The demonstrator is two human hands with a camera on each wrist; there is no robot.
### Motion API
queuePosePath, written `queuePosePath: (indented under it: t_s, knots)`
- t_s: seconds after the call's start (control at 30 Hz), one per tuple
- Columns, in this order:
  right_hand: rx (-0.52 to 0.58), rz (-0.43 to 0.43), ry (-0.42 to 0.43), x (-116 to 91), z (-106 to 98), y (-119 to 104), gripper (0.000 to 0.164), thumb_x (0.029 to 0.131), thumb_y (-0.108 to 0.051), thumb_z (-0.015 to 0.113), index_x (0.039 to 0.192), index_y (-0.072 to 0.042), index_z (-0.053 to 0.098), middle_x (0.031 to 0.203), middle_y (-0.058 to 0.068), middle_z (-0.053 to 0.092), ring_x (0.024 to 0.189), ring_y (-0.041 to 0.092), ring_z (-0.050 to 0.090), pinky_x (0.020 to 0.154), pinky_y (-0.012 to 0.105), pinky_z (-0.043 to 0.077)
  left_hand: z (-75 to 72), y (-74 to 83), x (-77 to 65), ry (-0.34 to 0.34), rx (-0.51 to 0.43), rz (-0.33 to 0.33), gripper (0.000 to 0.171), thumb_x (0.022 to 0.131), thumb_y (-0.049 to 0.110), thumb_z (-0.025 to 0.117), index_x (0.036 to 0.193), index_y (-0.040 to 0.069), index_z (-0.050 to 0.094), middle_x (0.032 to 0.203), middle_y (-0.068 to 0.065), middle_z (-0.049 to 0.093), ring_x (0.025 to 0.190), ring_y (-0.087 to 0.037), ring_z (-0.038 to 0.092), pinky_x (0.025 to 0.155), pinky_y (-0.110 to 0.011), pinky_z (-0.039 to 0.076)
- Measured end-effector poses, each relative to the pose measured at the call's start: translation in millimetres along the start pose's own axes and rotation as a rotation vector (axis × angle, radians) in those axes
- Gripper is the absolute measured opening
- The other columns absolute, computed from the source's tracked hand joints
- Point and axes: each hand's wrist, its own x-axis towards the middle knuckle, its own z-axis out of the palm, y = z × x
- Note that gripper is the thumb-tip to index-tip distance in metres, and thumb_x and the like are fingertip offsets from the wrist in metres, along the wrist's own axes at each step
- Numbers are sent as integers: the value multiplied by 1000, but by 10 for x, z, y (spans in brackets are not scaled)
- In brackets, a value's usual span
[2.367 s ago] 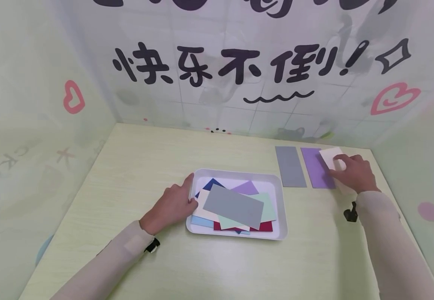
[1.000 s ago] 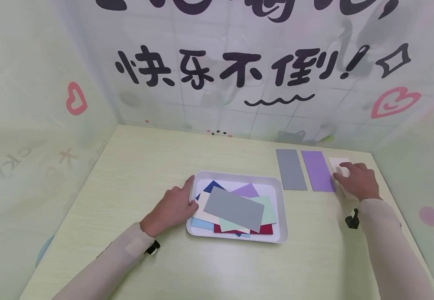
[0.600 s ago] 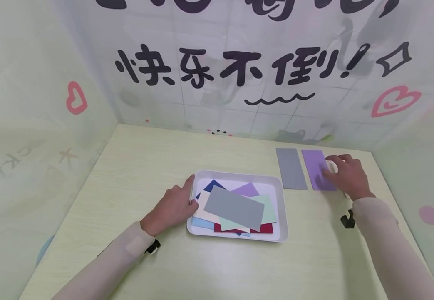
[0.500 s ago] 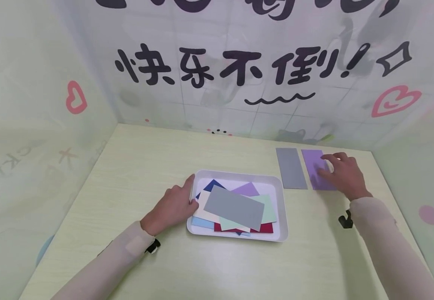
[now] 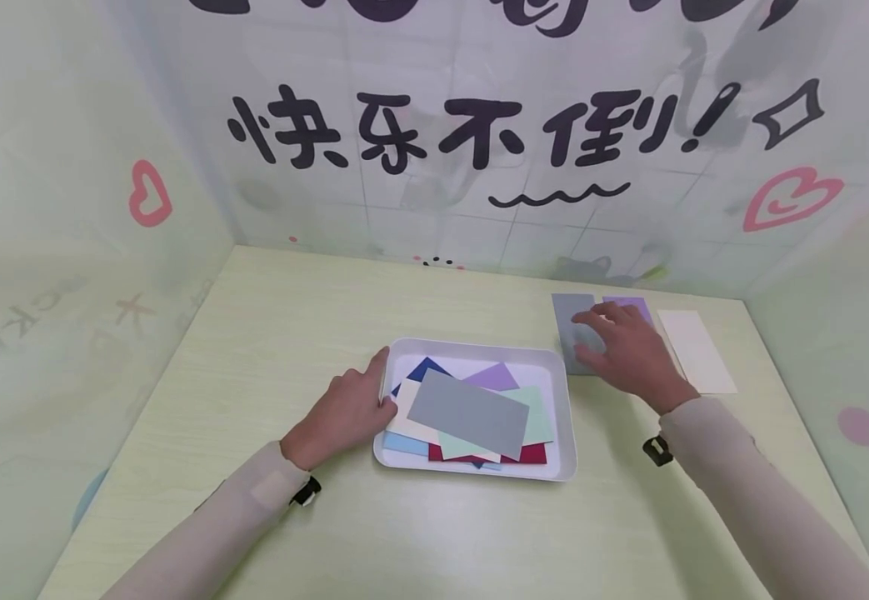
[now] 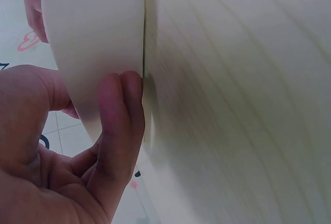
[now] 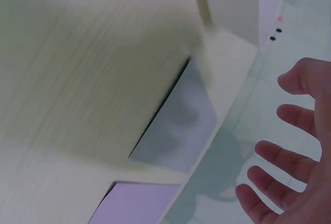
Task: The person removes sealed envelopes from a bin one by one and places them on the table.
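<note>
A white tray [image 5: 479, 344] holds several overlapping coloured cards, with a grey card [image 5: 467, 412] on top. My left hand [image 5: 359, 396] holds the tray's left rim, thumb on the edge; in the left wrist view the left hand [image 6: 111, 146] pinches the tray wall [image 6: 93, 43]. Right of the tray lie a grey strip [image 5: 567, 310], a purple strip [image 5: 629, 302] and a cream strip [image 5: 696, 350]. My right hand [image 5: 599, 333] hovers with spread fingers over the grey and purple strips and holds nothing. In the right wrist view, the right hand [image 7: 289, 182] is above the grey strip [image 7: 181, 125].
The pale green table [image 5: 292, 317] is walled by printed sheets at the back and on both sides. The purple strip [image 7: 134, 203] lies close beside the grey one. Bare table lies left of and in front of the tray.
My right hand let go of the cream strip and moved left across the purple strip to above the grey one. The cream strip now lies uncovered. The left hand stayed put.
</note>
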Motion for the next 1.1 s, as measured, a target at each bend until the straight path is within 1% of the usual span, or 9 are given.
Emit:
queuePosePath:
  t_s: [0.03, 0.1, 0.23, 0.43, 0.67, 0.83, 1.0, 1.1]
  knots:
    - [-1, -21, -2, 9, 8, -63, 36, 90, -29, 63, 122, -13, 66, 122, 14, 57, 112, 40, 48, 78, 55, 48, 0, 0, 0, 1, 0, 2, 76, 93, 20, 57, 155, -1, 20, 55, -3, 47, 40, -14, 40, 41, -25, 29]
    - [0, -69, -5, 26, 22, -182, 37, 90, -30, 64, 122, -13, 66, 121, 13, 58, 110, 39, 49, 80, 53, 48, -2, 1, 0, 5, 0, 5, 76, 92, 20, 57, 155, -1, 20, 55, -3, 47, 40, -14, 40, 42, -25, 29]
    - [-20, -136, -4, 60, 39, -413, 37, 89, -32, 64, 121, -14, 68, 119, 10, 59, 107, 35, 50, 79, 49, 49, 0, 0, -5, 9, -3, 10, 75, 92, 19, 57, 154, -2, 21, 55, -3, 47, 40, -14, 41, 41, -25, 30]
    - [-25, -193, -29, 86, 60, -709, 37, 89, -34, 64, 122, -19, 68, 119, 5, 59, 107, 30, 50, 83, 45, 49, 9, -3, -3, 7, 5, 5, 75, 92, 20, 57, 154, -2, 21, 56, -3, 47, 40, -14, 42, 41, -25, 31]
    - [-5, -266, -58, 86, 78, -1007, 37, 88, -32, 63, 123, -20, 67, 121, 5, 59, 109, 27, 51, 85, 43, 49, 13, -6, 3, 4, 3, -1, 75, 92, 20, 57, 154, -2, 21, 56, -3, 47, 40, -15, 42, 41, -25, 30]
    - [-4, -303, -107, 83, 111, -1178, 41, 87, -33, 66, 126, -23, 64, 125, 3, 58, 114, 25, 51, 85, 41, 50, 11, -14, -1, 9, 1, 1, 75, 92, 20, 57, 154, -2, 21, 56, -3, 47, 40, -14, 42, 41, -25, 30]
    - [-10, -330, -156, 72, 198, -1279, 43, 87, -37, 67, 129, -26, 63, 128, 2, 57, 114, 23, 51, 83, 41, 49, 5, -3, -5, -1, -2, -8, 75, 93, 20, 57, 155, -1, 21, 56, -3, 47, 40, -14, 41, 41, -24, 29]
    - [-12, -343, -197, 75, 242, -1331, 46, 86, -41, 67, 130, -28, 62, 131, 3, 55, 116, 24, 51, 87, 42, 49, 0, 4, -5, -7, 0, -14, 75, 93, 20, 58, 155, -1, 20, 56, -3, 47, 39, -15, 42, 41, -24, 30]
